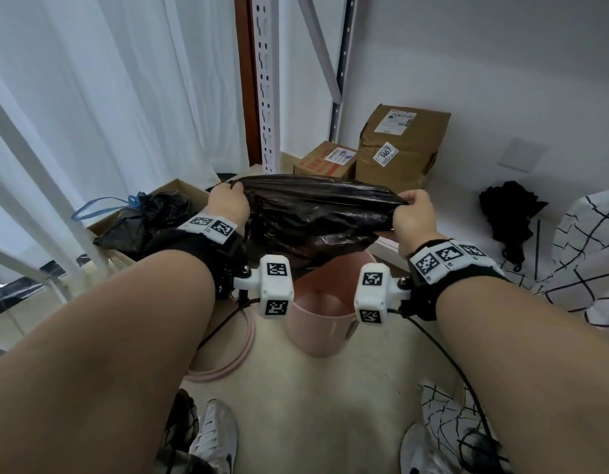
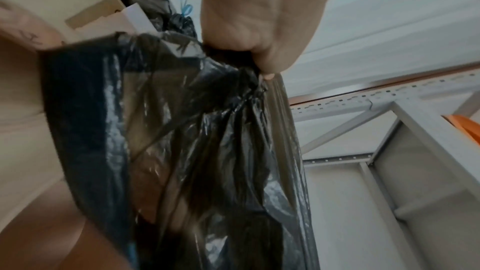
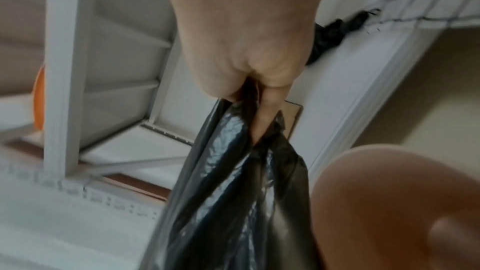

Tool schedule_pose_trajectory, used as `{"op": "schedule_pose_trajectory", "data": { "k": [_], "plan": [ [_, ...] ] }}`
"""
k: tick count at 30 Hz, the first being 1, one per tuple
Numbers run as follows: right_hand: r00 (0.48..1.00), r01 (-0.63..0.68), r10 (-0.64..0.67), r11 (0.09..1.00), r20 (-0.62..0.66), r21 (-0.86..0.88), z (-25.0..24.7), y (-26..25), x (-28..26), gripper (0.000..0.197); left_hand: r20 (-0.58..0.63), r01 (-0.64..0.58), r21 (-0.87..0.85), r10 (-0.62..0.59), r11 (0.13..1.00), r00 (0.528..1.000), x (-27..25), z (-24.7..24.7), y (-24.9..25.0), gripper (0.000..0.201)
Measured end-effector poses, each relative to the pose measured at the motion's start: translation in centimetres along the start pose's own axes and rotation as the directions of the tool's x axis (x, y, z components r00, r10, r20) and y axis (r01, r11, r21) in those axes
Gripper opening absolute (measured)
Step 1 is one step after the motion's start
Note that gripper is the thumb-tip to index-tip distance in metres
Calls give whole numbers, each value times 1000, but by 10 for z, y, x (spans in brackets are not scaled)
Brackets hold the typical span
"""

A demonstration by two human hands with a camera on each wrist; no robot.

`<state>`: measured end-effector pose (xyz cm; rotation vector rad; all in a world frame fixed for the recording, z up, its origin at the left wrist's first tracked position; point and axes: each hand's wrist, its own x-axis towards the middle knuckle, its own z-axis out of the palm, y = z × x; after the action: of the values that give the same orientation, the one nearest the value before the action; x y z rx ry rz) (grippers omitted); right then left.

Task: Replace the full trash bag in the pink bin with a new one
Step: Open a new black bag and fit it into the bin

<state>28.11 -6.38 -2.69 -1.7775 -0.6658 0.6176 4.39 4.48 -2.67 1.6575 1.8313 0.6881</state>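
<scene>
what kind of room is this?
Probably a storage corner of a home or small office: slotted metal shelving uprights, taped shipping boxes on the floor, and a tied-off black trash bag in an open carton.

Black bag (image 1: 309,213) hides the pink bin's (image 1: 316,336) far rim; both hands' fingertips buried in plastic (wrist views blurred); box labels unreadable.

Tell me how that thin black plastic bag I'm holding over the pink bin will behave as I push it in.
The thin black plastic bag probably stays floppy: it sags and wrinkles between the left hand and right hand. It looks light, being see-through and apparently empty. Its glossy film may slip, so keep pinching the edge while lowering it into the pink plastic bin.
</scene>
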Motion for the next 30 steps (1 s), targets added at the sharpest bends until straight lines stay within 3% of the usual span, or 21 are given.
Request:
{"op": "schedule_pose_trajectory", "data": {
  "k": [1, 3, 5, 7, 8, 10, 11, 12, 14, 19, 21, 23, 24, 25, 26, 28, 30],
  "plan": [
    [999, -27, 24, 994, 30, 104, 2, -4, -2, 37, 6, 13, 3, -13, 1000, 1000, -4, -1, 0, 44],
    [996, -54, 32, 954, 81, 293, 4, -12, -4, 39, 47, 90, -163, -83, 983, 995, -5, -2, 0, 49],
    [994, -49, 1, 901, 112, 430, 5, -20, -5, 30, 121, 64, -251, -34, 966, 992, -1, 1, 1, 55],
    [987, -53, -31, 864, 157, 500, 6, -24, -7, 16, 292, 84, -344, 22, 935, 956, -5, 0, 3, 88],
    [982, -42, -49, 886, 184, 462, 7, -22, -5, 26, 331, 102, -395, 38, 913, 943, -5, 2, 1, 93],
    [963, 22, -85, 971, 256, 240, 8, -17, -2, 65, 411, 31, -375, 136, 927, 901, -4, 6, -4, 56],
    [957, 72, -97, 993, 272, 98, 8, -14, -2, 79, 398, -4, -355, 154, 935, 904, -6, 5, -5, 37],
    [960, 131, -116, 991, 255, -40, 8, -11, -1, 86, 358, -25, -336, 152, 941, 921, -6, 5, -6, 28],
    [962, 243, -198, 934, 186, -263, 6, -6, 1, 86, 328, 2, -309, 105, 951, 939, -7, 5, -2, 31],
    [920, 383, -340, 678, 195, -627, 3, -4, -4, 75, 238, 21, -260, 44, 965, 970, -13, 1, 14, 43],
    [931, 348, -296, 543, 213, -764, -3, 2, -5, 62, 131, 8, -329, 37, 944, 991, -11, -1, 16, 42],
    [965, 250, -157, 328, 209, -911, -8, 14, -7, 53, 6, 27, -408, -27, 913, 1000, -10, -7, 18, 41],
    [979, 203, -74, 262, 191, -943, -11, 18, -7, 52, -36, 27, -443, -48, 896, 998, -11, -9, 19, 40],
    [983, 177, -4, 261, 182, -949, -13, 20, -8, 54, -64, 14, -474, -50, 880, 997, -11, -11, 20, 38],
    [978, 176, 55, 321, 204, -931, -14, 21, -6, 62, -55, 9, -498, -42, 867, 998, -8, -9, 19, 37],
    [930, 232, 128, 523, 344, -820, -13, 18, 1, 94, 11, 16, -531, -12, 847, 1000, -4, -1, 17, 36],
    [856, 326, 77, 687, 512, -649, -5, 8, -1, 119, 109, -1, -544, 72, 839, 991, -15, 5, 22, 24]
  ]
}}
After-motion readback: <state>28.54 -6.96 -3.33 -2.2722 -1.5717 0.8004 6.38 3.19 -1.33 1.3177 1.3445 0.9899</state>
